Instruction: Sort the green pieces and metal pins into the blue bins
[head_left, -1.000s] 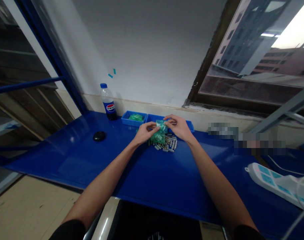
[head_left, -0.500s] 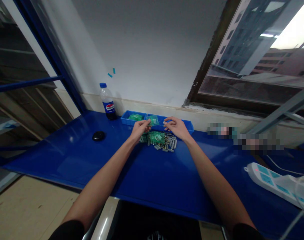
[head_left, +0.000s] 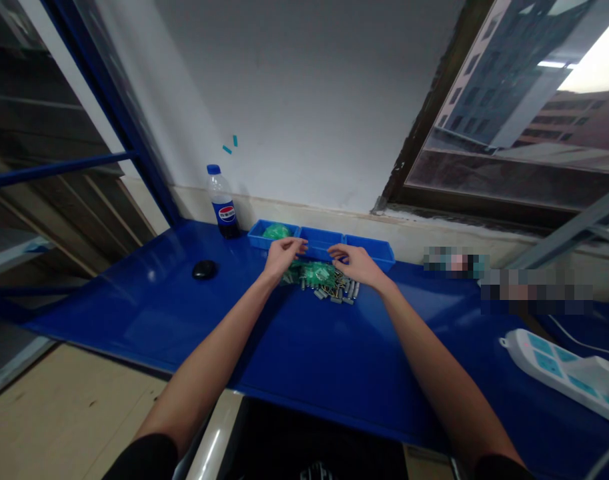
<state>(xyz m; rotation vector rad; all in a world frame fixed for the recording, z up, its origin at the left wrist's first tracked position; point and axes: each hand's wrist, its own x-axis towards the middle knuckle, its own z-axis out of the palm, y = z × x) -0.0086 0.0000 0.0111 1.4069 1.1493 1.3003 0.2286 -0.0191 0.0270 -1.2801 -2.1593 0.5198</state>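
Note:
My left hand hovers in front of a blue divided tray, fingers stretched to the right and apart, with nothing visible in them. Opposite it, my right hand has loosely curved fingers and also looks free. Between and below the hands lie green plastic bags, their contents hard to make out. Loose small grey cylindrical metal parts and brass-coloured pins are heaped beside the bags, partly under my right hand. Green bagged material fills the tray's left compartment.
A cola bottle stands left of the tray, against the wall. A black rounded object lies on the blue table. On the right are a white power strip with cables and some blurred-out items.
The small green bag at my left fingertips is gone from them. My right hand has lowered slightly toward the pile. The view has shifted a little to the left.

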